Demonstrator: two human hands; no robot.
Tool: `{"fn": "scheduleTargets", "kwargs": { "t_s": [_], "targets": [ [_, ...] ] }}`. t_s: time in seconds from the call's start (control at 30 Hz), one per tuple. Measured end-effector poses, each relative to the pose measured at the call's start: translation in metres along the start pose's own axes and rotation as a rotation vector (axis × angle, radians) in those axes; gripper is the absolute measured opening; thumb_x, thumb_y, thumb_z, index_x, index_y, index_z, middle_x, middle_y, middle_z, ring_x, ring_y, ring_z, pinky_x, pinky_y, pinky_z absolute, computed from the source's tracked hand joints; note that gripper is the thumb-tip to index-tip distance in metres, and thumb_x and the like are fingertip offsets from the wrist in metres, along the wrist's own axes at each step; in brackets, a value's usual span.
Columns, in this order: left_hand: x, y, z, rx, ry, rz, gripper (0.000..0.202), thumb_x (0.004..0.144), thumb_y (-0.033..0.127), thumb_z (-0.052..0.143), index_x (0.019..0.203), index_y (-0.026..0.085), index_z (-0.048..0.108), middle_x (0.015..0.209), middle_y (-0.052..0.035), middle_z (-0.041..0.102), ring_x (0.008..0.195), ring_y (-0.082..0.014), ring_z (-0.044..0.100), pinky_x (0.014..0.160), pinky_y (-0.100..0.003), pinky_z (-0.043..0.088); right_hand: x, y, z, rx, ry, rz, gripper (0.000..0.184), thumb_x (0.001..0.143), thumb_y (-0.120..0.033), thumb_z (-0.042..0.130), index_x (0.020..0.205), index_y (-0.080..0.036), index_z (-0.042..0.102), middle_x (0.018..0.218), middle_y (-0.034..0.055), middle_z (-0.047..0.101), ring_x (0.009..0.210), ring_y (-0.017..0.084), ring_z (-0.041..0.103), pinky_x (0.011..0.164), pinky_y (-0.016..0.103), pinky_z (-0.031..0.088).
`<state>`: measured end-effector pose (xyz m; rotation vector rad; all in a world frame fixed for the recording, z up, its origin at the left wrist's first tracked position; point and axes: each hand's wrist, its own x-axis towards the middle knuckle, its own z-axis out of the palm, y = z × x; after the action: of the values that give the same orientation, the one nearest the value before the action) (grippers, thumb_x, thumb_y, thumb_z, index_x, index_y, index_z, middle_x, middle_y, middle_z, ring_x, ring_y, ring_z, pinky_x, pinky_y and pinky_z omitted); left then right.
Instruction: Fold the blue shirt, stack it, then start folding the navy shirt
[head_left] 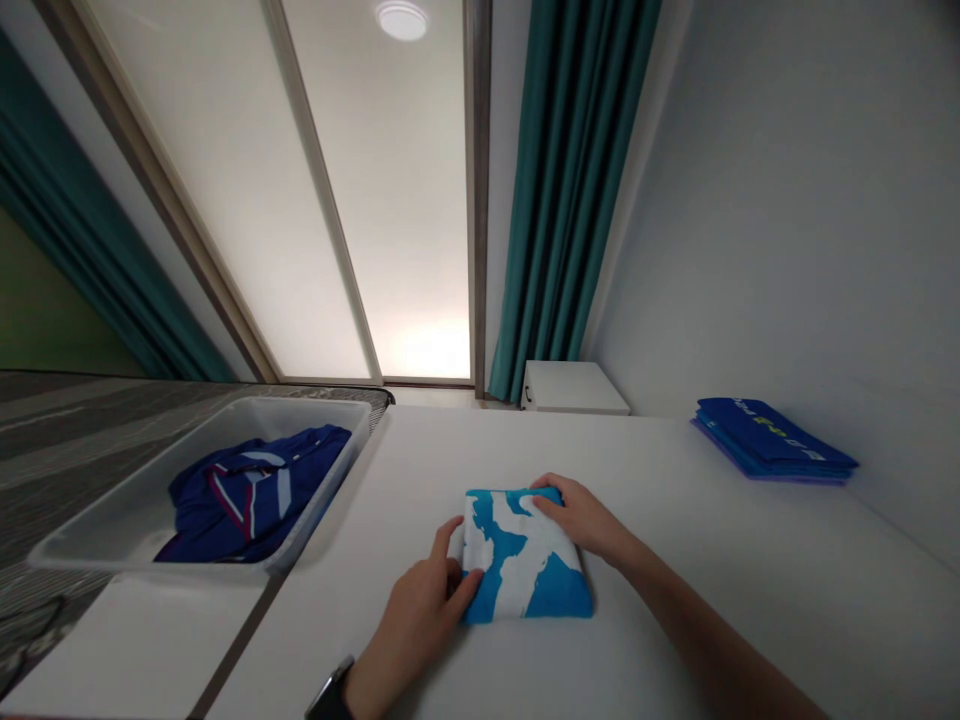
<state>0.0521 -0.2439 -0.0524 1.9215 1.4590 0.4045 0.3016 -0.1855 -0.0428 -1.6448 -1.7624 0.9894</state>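
Observation:
A folded blue-and-white patterned garment lies flat on the white table in front of me, a neat rectangular packet. At its left edge, my left hand grips it with the thumb on top and the index finger along the side. My right hand holds the far right corner, thumb over the top and fingers curled at the back edge. Which kind of garment it is, I cannot tell. A dark watch sits on my left wrist.
On the left stands a translucent plastic bin with a crumpled dark blue garment inside. A stack of folded blue clothes lies at the table's right, by the wall. Beyond the white table are a small white cabinet and teal curtains.

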Motion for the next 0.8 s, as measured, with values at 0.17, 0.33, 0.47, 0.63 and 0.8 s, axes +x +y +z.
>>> {"fn": "scheduleTargets", "kwargs": {
  "t_s": [0.17, 0.33, 0.47, 0.63, 0.8],
  "targets": [
    [-0.012, 0.0, -0.007, -0.048, -0.141, 0.001, 0.081, 0.09, 0.038, 0.048, 0.152, 0.016, 0.001, 0.069, 0.0035, 0.064, 0.063, -0.0178, 0.059, 0.059, -0.025, 0.036, -0.017, -0.007, 0.0, -0.03, -0.054, 0.02, 0.02, 0.085, -0.034, 0.051, 0.096, -0.02, 0.062, 0.097, 0.0042, 0.069, 0.089, 0.02, 0.062, 0.077, 0.03, 0.045],
    [0.002, 0.005, -0.032, -0.009, -0.153, 0.039, 0.061, 0.096, 0.048, 0.037, 0.148, 0.02, 0.024, 0.077, 0.0007, 0.066, 0.071, -0.0185, 0.061, 0.064, -0.027, 0.041, -0.028, -0.008, 0.0, -0.028, -0.077, 0.034, 0.023, 0.085, -0.036, 0.05, 0.097, -0.021, 0.062, 0.098, 0.0045, 0.068, 0.09, 0.021, 0.061, 0.08, 0.031, 0.045],
    [0.038, 0.015, -0.055, 0.064, -0.127, 0.179, 0.048, 0.095, 0.047, 0.041, 0.134, 0.02, 0.046, 0.095, -0.0039, 0.066, 0.082, -0.019, 0.061, 0.073, -0.028, 0.043, -0.027, -0.006, 0.0, 0.008, -0.086, 0.057, 0.024, 0.086, -0.039, 0.048, 0.097, -0.022, 0.061, 0.098, 0.0036, 0.068, 0.09, 0.021, 0.062, 0.079, 0.031, 0.046],
    [0.068, 0.016, -0.056, 0.183, -0.177, 0.334, 0.03, 0.093, 0.044, 0.044, 0.099, 0.02, 0.062, 0.091, -0.0037, 0.065, 0.079, -0.0176, 0.058, 0.07, -0.027, 0.043, -0.027, -0.011, 0.001, -0.004, -0.068, 0.026, 0.023, 0.085, -0.037, 0.048, 0.096, -0.021, 0.061, 0.099, 0.0039, 0.068, 0.092, 0.021, 0.061, 0.083, 0.032, 0.045],
    [0.068, -0.001, -0.04, 0.09, -0.079, 0.351, 0.027, 0.095, 0.039, 0.041, 0.094, 0.019, 0.06, 0.085, -0.0032, 0.063, 0.077, -0.0169, 0.056, 0.071, -0.027, 0.043, -0.027, -0.012, 0.001, -0.052, -0.012, 0.031, 0.024, 0.087, -0.036, 0.044, 0.096, -0.021, 0.06, 0.101, 0.0055, 0.067, 0.096, 0.022, 0.06, 0.086, 0.033, 0.043]
  ]
}}
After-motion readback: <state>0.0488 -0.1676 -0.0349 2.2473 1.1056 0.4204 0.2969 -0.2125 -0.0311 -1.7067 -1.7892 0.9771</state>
